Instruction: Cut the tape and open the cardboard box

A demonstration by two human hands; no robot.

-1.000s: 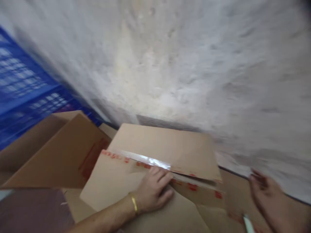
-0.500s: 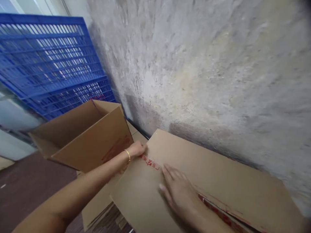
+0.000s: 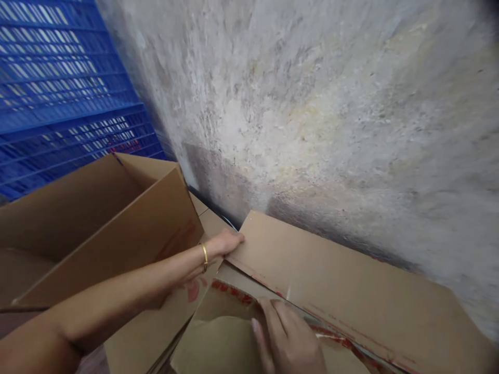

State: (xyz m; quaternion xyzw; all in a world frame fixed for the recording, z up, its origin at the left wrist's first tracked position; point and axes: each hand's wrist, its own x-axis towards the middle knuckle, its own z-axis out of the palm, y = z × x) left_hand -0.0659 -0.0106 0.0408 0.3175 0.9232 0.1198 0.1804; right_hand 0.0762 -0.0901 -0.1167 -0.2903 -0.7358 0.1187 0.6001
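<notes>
Matt cardboard, rough plaster, shiny metal

The carton (image 3: 343,296) is plain cardboard, matt and smooth across its broad flap. The inner flap (image 3: 220,343) has the same dull, papery face. The open box (image 3: 128,252) is cardboard too, smooth and matt. The crates (image 3: 74,124) look like smooth plastic with a slight sheen. The wall (image 3: 296,104) resembles plaster, rough and pitted. The bracelet (image 3: 205,257) appears polished metal.

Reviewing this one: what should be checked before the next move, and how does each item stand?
1. Left hand at far panel's left edge: ok.
2. Left grip firm: cannot tell, fingers partly hidden.
3. Right hand at near panel: ok.
4. Panel edges flush: not ok, a gap shows.
5. Open box empty: cannot tell, only part of its inside shows.
</notes>
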